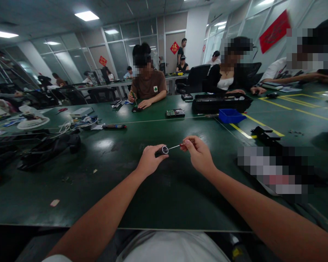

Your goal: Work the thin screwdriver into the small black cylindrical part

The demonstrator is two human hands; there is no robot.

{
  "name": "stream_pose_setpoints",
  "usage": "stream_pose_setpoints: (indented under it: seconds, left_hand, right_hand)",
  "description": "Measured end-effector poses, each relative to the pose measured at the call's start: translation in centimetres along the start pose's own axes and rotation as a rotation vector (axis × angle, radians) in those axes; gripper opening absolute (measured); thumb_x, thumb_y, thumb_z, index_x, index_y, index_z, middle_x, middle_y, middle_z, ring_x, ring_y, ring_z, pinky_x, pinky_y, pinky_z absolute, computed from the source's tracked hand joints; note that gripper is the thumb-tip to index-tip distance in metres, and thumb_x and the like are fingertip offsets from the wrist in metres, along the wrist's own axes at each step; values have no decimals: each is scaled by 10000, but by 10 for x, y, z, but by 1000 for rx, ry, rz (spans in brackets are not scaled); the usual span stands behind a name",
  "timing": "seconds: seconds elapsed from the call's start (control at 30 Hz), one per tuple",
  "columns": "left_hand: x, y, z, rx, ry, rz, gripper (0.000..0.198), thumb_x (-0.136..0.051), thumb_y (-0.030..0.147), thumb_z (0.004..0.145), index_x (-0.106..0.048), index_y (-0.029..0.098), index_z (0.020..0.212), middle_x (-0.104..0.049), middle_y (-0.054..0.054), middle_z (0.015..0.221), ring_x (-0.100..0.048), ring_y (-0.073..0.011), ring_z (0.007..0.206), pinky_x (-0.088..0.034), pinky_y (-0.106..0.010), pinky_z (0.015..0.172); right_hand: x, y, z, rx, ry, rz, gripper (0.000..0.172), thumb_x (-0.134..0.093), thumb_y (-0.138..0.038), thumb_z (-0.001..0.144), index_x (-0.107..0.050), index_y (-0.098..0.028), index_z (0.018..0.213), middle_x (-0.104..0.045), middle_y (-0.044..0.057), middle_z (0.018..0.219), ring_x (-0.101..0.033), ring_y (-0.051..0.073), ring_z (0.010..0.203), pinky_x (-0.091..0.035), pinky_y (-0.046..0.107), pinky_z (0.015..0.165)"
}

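My left hand [149, 159] is closed around a small black cylinder [161, 150], whose round end with a pale ring faces right. In my right hand [199, 153] a screwdriver [174, 147] is pinched by its reddish handle, and its thin metal shaft points left. The tip reaches the ringed end of the cylinder; whether it sits inside or only touches, I cannot tell. Both hands are above the green tabletop [158, 203], in front of my body.
Left lie black plastic parts [50, 151], a tool with a red end [114, 126] and cables. Ahead are a circuit-board device [175, 113], a long black housing [221, 103] and a blue bin [231, 116]. A co-worker in a brown shirt [150, 85] sits across the table.
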State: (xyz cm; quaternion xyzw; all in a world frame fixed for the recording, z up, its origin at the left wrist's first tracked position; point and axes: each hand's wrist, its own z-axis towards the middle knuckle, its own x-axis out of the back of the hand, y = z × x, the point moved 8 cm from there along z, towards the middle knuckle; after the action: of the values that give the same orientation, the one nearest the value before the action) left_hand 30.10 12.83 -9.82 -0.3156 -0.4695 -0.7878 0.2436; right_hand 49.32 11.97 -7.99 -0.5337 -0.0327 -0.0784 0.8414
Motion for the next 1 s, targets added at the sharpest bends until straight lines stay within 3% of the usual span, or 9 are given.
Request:
stream_pose_setpoints:
  seconds: [0.3, 0.57, 0.8, 1.0]
  left_hand:
    - [-1, 0, 0, -10, -15, -2, 375, -740, 288, 839, -666, 263, 1206, -701, -26, 1178, -599, -245, 1064, -421, -425, 1002]
    - [-2, 0, -1, -16, -20, -8, 384, -751, 275, 832, -664, 253, 1206, -700, -26, 1184, -601, -233, 1065, -418, -413, 1007]
    - [-3, 0, -1, -29, -24, -25, 389, -749, 297, 835, -659, 271, 1213, -701, -14, 1169, -594, -234, 1051, -418, -428, 995]
    - [-3, 1, -2, -35, -31, -30, 394, -747, 304, 836, -660, 279, 1219, -704, -12, 1156, -594, -235, 1041, -413, -434, 1011]
  right_hand:
    - [9, -2, 2, -98, 67, -243, 378, -575, -545, 895, -666, -187, 813, -684, 39, 664, -625, 182, 613, -446, 306, 596]
    - [15, 5, 5, -106, 100, -273, 415, -565, -569, 895, -719, -189, 830, -698, 45, 715, -587, 179, 602, -418, 309, 565]
    - [20, -2, 8, 38, 166, -318, 388, -583, -525, 894, -767, -202, 780, -678, 117, 1133, -648, 250, 945, -487, 397, 815]
    - [22, 0, 9, 60, 190, -364, 387, -585, -521, 898, -776, -203, 788, -663, 137, 1175, -593, 300, 1153, -430, 469, 977]
